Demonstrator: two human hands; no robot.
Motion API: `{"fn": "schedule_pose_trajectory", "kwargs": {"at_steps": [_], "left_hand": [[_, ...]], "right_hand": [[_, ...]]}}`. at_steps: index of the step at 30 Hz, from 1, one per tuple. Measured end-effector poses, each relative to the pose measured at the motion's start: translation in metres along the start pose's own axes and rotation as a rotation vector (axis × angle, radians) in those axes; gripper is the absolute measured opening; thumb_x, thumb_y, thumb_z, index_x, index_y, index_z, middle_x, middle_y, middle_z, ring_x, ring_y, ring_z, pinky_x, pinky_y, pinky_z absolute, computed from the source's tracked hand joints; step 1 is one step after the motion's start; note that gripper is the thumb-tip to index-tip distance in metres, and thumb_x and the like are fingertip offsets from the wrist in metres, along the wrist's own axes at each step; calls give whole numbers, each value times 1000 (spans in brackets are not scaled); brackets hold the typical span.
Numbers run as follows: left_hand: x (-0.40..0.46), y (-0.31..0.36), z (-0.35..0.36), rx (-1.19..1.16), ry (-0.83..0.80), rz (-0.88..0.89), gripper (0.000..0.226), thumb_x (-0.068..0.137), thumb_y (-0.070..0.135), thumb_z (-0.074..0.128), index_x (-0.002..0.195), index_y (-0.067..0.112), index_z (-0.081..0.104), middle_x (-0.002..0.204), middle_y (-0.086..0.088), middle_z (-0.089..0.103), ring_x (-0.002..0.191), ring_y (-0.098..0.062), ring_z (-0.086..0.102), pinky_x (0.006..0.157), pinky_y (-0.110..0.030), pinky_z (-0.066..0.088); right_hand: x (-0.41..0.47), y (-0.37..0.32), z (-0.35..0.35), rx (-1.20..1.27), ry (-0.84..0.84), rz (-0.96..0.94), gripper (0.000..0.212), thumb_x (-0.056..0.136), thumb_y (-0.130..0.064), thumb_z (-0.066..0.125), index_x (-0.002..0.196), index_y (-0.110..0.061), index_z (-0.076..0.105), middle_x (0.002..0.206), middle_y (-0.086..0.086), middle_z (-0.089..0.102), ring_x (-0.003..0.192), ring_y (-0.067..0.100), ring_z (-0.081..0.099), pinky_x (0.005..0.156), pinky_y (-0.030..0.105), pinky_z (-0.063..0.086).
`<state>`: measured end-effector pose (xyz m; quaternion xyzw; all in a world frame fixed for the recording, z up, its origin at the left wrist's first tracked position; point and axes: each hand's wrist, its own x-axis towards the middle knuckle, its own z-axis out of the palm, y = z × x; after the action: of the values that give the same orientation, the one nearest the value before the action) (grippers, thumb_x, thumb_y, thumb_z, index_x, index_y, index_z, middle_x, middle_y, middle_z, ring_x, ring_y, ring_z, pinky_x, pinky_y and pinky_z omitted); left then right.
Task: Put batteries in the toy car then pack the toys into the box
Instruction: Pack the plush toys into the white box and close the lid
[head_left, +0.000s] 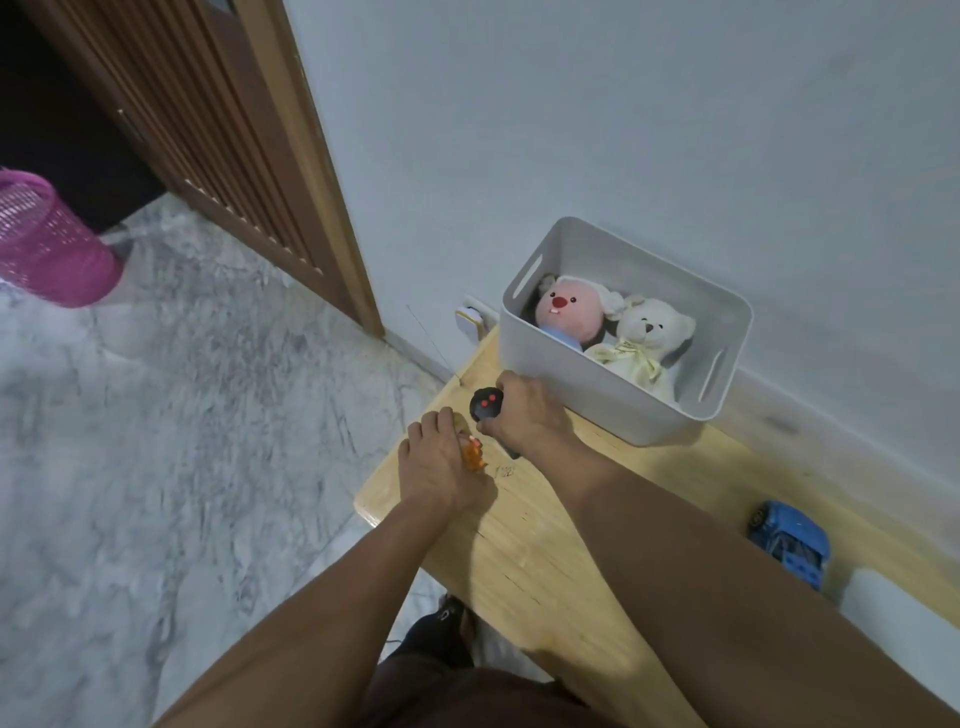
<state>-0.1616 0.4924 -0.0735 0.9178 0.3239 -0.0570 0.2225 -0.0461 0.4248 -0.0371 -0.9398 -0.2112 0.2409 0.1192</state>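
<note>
A grey plastic box (571, 382) stands at the far end of a wooden table (561, 545), against the wall. Inside it lie a pink plush toy (569, 312) and a white teddy bear (649, 332). My right hand (524, 415) grips a black remote control (485, 405) with red buttons, just in front of the box. My left hand (441, 462) holds a small orange toy (474, 456) on the table's left part. The blue toy car (789, 540) sits on the table at the right, away from both hands.
A white object (904, 618) lies at the table's right edge near the car. A thin antenna wire (431, 343) sticks up past the table's far left corner. A pink basket (47, 239) stands on the marble floor at the left, beside a wooden door (223, 156).
</note>
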Motion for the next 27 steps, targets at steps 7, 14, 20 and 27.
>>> {"fn": "schedule_pose_trajectory", "kwargs": {"at_steps": [7, 14, 20, 27], "left_hand": [[4, -6, -2, -18, 10, -11, 76, 68, 51, 70, 130, 20, 38, 129, 1, 45, 118, -19, 42, 99, -34, 40], [12, -21, -24, -123, 63, -7, 74, 71, 50, 75, 130, 16, 45, 128, -3, 50, 119, -22, 45, 96, -37, 43], [29, -23, -68, -201, 209, 17, 71, 67, 38, 81, 125, 11, 49, 124, -8, 52, 117, -27, 46, 87, -40, 47], [44, 25, -119, -368, 409, 242, 73, 66, 24, 81, 129, 8, 48, 121, -11, 49, 116, -27, 46, 81, -29, 38]], "right_hand": [[0, -3, 1, -27, 4, 1, 50, 72, -38, 76, 112, -20, 52, 108, 5, 64, 97, 27, 62, 79, 42, 57], [-7, -16, -23, 77, 40, -31, 46, 68, -34, 72, 107, -19, 53, 96, 3, 62, 81, 25, 61, 68, 38, 58], [-22, -48, -63, 223, 151, -164, 57, 69, -33, 69, 121, -18, 53, 107, 7, 65, 100, 29, 61, 76, 36, 54], [-38, -41, -132, 367, 414, -150, 56, 68, -35, 67, 122, -29, 54, 115, 1, 62, 105, 25, 58, 78, 31, 44]]}}
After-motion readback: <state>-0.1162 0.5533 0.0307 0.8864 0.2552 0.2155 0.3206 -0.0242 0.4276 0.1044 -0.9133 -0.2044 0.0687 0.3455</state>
